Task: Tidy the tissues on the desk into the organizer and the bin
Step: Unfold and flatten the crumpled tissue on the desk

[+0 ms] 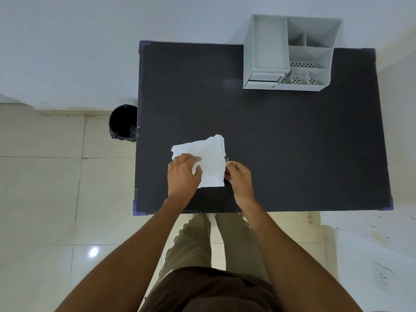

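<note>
Both hands on one white tissue, low centre of a dark counter.

The left hand (183,174) presses flat on the tissue (210,161), fingers spread over its near-left corner, thumb on the sheet; the right hand (238,176) pinches its right edge between narrowed fingertips. The counter (292,143) is matte black with purple corner guards. A grey organizer (270,52) sits at the upper right, overhanging the far edge. A black bin (123,122) stands on the cream floor tiles (40,188) at centre left, beside the counter. A pale wall fills the top.
</note>
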